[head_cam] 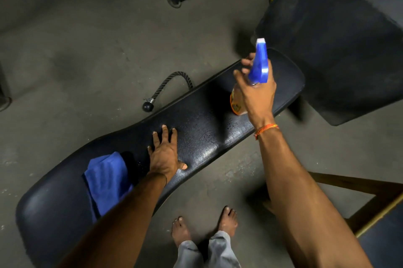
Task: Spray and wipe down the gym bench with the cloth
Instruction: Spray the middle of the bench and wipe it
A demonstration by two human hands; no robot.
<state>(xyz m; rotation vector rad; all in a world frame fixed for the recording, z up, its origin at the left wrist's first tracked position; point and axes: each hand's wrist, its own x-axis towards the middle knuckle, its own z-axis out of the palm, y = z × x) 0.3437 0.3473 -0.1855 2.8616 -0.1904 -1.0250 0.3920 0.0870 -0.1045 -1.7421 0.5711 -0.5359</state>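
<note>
Because the gym bench [207, 137] runs on a slant across the view, its long axis going from the person's near left to their far right, both hands meet it at different stations along that line. Fine droplets speckle the black pad around its middle, so I judge the spraying is under way and the wiping not yet begun.

The blue cloth [106, 178] lies crumpled on the pad toward the near left end, just beside the left forearm and partly under it. The left hand [165, 156] presses flat on the middle of the pad, fingers straight and spread, gripping nothing. It is the hand nearer the cloth, which lies back along the bench from its fingers.

The right hand [255, 93] is wrapped around the neck of the spray bottle [259, 65], held above the far right end with the blue nozzle pointing away from the person. The bottle's orange body is mostly hidden behind the hand, so how much liquid it holds cannot be told.

A rope handle [170, 84] lies on the floor [87, 49] beyond the bench.
</note>
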